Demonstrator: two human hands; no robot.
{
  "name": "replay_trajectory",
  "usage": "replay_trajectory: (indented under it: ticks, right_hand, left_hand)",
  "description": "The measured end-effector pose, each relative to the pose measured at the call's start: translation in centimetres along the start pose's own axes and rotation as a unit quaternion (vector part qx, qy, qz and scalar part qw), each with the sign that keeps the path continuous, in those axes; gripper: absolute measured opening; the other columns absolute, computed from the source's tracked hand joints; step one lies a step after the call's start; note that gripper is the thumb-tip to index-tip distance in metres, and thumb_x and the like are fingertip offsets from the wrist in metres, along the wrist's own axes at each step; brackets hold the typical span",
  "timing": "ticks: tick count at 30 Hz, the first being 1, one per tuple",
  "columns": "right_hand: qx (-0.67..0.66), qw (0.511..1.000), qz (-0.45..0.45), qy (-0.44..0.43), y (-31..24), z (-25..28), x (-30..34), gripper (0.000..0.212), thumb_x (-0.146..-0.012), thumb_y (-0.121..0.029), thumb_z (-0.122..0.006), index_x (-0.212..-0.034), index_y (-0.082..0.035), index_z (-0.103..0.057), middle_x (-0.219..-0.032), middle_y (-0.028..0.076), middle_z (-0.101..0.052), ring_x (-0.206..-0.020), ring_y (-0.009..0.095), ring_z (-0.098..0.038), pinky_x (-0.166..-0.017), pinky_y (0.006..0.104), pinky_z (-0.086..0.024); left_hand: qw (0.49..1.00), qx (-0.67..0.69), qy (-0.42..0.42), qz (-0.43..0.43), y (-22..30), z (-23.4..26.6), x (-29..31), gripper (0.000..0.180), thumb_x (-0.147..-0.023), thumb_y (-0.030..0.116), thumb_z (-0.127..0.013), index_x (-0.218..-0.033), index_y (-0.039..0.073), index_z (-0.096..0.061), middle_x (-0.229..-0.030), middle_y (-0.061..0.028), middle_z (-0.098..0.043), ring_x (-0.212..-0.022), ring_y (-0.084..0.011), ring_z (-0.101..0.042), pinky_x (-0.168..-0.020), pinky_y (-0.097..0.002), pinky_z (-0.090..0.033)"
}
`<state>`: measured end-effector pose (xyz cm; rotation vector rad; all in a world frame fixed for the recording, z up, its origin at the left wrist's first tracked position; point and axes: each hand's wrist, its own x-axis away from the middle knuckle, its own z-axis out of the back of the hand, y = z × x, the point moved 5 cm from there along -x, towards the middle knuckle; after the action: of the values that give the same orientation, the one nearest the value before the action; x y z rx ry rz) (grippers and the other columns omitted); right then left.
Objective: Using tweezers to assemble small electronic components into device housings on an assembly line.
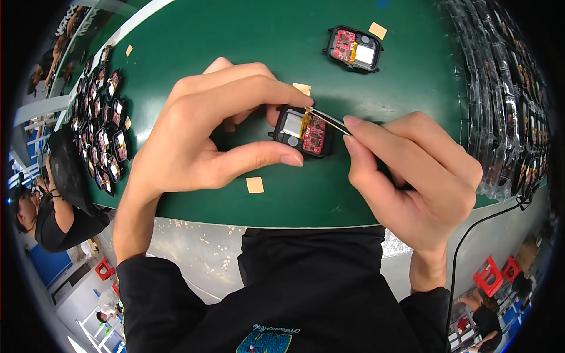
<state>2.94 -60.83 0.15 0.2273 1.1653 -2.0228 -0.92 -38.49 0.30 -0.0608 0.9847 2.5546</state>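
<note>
Crowding the far left of the green table [365,206], black devices [100,129] are lying in a cluster. Over the table's middle, the person's left hand [197,123] is grasping an open black casing [302,133] between thumb and fingers, its red circuit board [315,135] and silvery block [292,123] facing up. Tweezers [331,121] are reaching the casing's upper edge, near the left index fingertip; a second open casing [353,49] is lying farther back. The right hand [418,176] is pinching the tweezers, and clear plastic trays [497,100] are lining the far right.
</note>
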Motion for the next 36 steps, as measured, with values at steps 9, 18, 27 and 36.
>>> replay_trajectory:
  ticks: [9, 18, 27, 36]
  right_hand:
    - [-0.06, 0.996, -0.043, -0.056, 0.52, 0.41, -0.37, 0.022, -0.08, 0.012, -0.083, -0.101, 0.004, -0.086, -0.072, 0.005, -0.069, -0.057, 0.008, -0.056, -0.052, 0.0244, -0.037]
    - [-0.072, 0.993, -0.057, -0.079, 0.65, 0.34, -0.33, 0.021, -0.08, 0.012, -0.082, -0.1, 0.005, -0.085, -0.072, 0.006, -0.069, -0.058, 0.009, -0.057, -0.053, 0.0248, -0.039]
    - [-0.081, 0.992, -0.054, -0.079, 0.65, 0.14, -0.37, 0.02, -0.079, 0.01, -0.083, -0.098, 0.004, -0.086, -0.072, 0.006, -0.069, -0.058, 0.009, -0.057, -0.052, 0.0253, -0.038]
    - [-0.077, 0.992, -0.059, -0.077, 0.67, 0.16, -0.32, 0.02, -0.078, 0.011, -0.082, -0.096, 0.003, -0.086, -0.071, 0.004, -0.068, -0.055, 0.007, -0.054, -0.051, 0.0249, -0.035]
  left_hand:
    - [0.998, 0.035, -0.052, 0.001, -0.72, 0.41, 0.01, 0.069, -0.07, 0.048, -0.096, -0.119, 0.001, -0.084, -0.101, -0.0061, -0.077, -0.072, -0.0148, -0.051, -0.073, -0.0307, -0.038]
    - [0.997, 0.022, -0.071, -0.002, -0.67, 0.47, 0.02, 0.069, -0.075, 0.053, -0.092, -0.12, 0.001, -0.084, -0.103, -0.0071, -0.076, -0.078, -0.0154, -0.058, -0.072, -0.0304, -0.039]
    - [0.996, 0.017, -0.089, -0.004, -0.52, 0.71, -0.25, 0.065, -0.08, 0.052, -0.091, -0.118, 0.0, -0.084, -0.102, -0.0076, -0.076, -0.078, -0.0154, -0.059, -0.071, -0.0307, -0.039]
    - [0.996, 0.007, -0.078, -0.048, -0.25, 0.55, -0.23, 0.056, -0.08, 0.045, -0.092, -0.113, 0.001, -0.083, -0.101, -0.0065, -0.08, -0.076, -0.0156, -0.059, -0.068, -0.0301, -0.039]
